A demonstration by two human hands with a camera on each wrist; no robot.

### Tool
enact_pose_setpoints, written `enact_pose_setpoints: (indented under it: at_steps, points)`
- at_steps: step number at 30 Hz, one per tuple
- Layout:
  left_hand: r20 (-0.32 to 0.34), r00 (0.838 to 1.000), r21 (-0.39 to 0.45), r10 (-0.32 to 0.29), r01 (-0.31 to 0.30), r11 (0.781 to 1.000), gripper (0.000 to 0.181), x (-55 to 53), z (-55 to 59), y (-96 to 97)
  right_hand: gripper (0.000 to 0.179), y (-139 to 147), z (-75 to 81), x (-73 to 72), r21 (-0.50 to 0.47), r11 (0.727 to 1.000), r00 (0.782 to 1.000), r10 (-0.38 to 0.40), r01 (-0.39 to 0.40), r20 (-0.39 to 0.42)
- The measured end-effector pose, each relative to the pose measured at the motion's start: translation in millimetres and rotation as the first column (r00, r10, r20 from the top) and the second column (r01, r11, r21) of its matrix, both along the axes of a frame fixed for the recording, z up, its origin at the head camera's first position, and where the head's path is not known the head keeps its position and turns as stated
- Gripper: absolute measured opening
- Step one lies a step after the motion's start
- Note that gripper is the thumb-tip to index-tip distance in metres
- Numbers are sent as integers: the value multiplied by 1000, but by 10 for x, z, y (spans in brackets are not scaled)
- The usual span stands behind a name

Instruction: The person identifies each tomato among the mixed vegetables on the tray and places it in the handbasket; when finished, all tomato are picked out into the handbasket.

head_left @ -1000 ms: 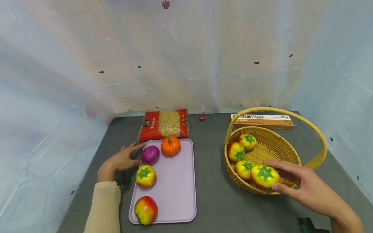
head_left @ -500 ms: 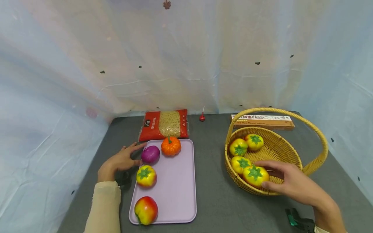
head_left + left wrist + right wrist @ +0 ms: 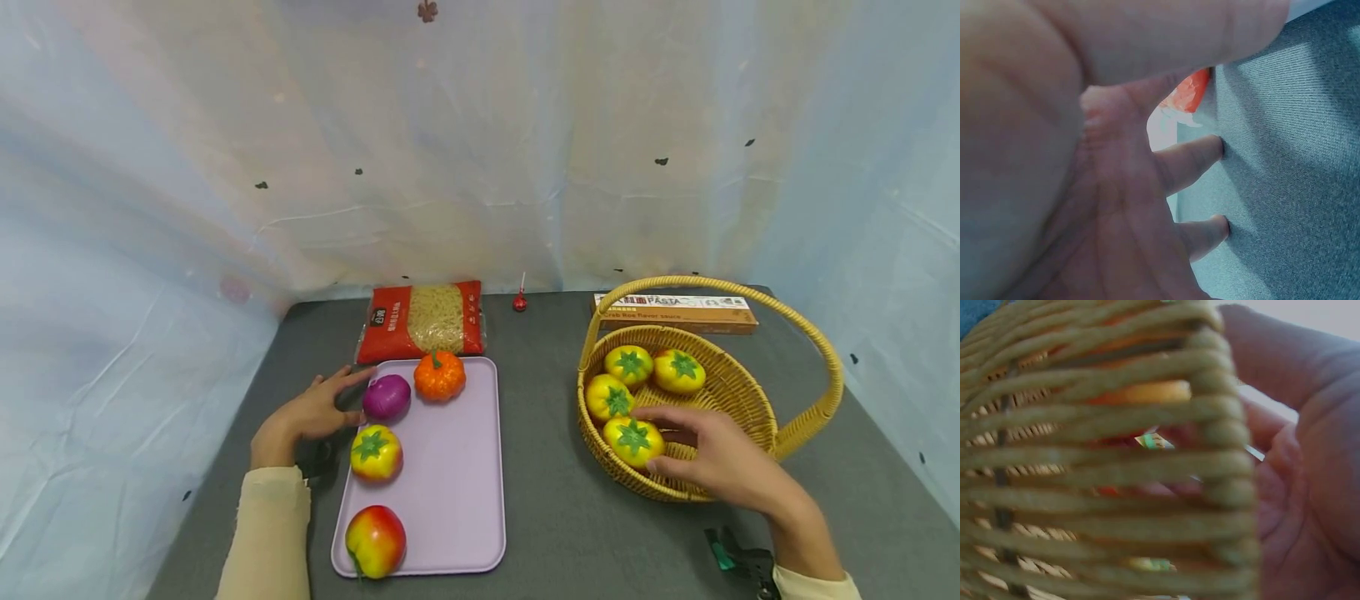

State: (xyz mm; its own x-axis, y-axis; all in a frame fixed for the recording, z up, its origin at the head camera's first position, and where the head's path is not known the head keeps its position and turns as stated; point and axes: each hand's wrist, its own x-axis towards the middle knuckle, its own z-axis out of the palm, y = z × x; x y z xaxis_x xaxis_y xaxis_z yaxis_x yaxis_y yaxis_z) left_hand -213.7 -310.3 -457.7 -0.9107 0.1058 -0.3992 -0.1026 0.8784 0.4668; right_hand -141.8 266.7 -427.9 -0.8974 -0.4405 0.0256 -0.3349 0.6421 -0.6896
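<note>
A yellow-red toy persimmon (image 3: 633, 442) with a green star-shaped top lies at the near left inside the wicker basket (image 3: 720, 358). My right hand (image 3: 720, 458) reaches over the rim and holds that persimmon between thumb and fingers. Several similar persimmons (image 3: 679, 372) sit in the basket's left and back part. The basket's weave (image 3: 1104, 469) covers most of the fruit in the right wrist view. My left hand (image 3: 315, 408), fingers spread, rests at the left edge of the lilac tray (image 3: 457, 492), beside a purple onion (image 3: 387, 397). Its fingertips (image 3: 1213, 147) touch the grey tablecloth.
On the tray also lie an orange pumpkin (image 3: 439, 376), a yellow persimmon (image 3: 377, 454) and a red-yellow fruit (image 3: 376, 542). Behind stand a red pasta bag (image 3: 427, 321), a lollipop (image 3: 520, 301) and a pasta box (image 3: 675, 312). The basket's tall handle (image 3: 813, 333) arches over it.
My right hand has moved left inside the basket with the near persimmon. The other persimmons there have shifted round, the back one toward the right. My left hand has stayed put.
</note>
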Motion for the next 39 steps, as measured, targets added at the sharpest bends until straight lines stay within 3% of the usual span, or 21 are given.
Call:
enact_pose_setpoints:
  at_steps: [6, 13, 16, 22, 26, 30, 34, 36, 39]
  points:
    - [5, 1000, 0, 6, -6, 1000, 89, -2, -11, 5, 52, -103, -36, -75, -12, 999, 999, -48, 48, 1]
    - [3, 1000, -1, 8, -8, 1000, 89, 18, -1, 14, 53, -215, -90, -179, 114, 983, 987, -136, 146, -86]
    - [5, 1000, -2, 11, -11, 1000, 89, 21, 1, 15, 55, -230, -98, -204, 120, 980, 985, -147, 158, -92]
    - [7, 1000, 1, 11, -11, 1000, 89, 31, 6, 27, 64, -162, -46, -87, 102, 978, 979, -168, 179, -112]
    - [3, 1000, 2, 5, -5, 1000, 89, 31, 15, 31, 62, -110, -5, 38, 21, 982, 971, -181, 187, -158]
    - [-2, 1000, 5, -3, 3, 1000, 89, 27, 27, 28, 56, -120, 16, 115, -157, 983, 979, -124, 99, -159]
    - [2, 1000, 5, -3, 3, 1000, 89, 17, 28, 20, 61, -265, 31, 122, -339, 939, 995, 20, -52, -98]
    - [4, 1000, 5, -1, 1, 1000, 89, 12, 25, 19, 63, -394, 27, 107, -383, 917, 994, 94, -110, -60]
    - [6, 1000, 3, -1, 1, 1000, 89, 8, 20, 19, 62, -634, -2, 79, -373, 910, 982, 188, -183, -23]
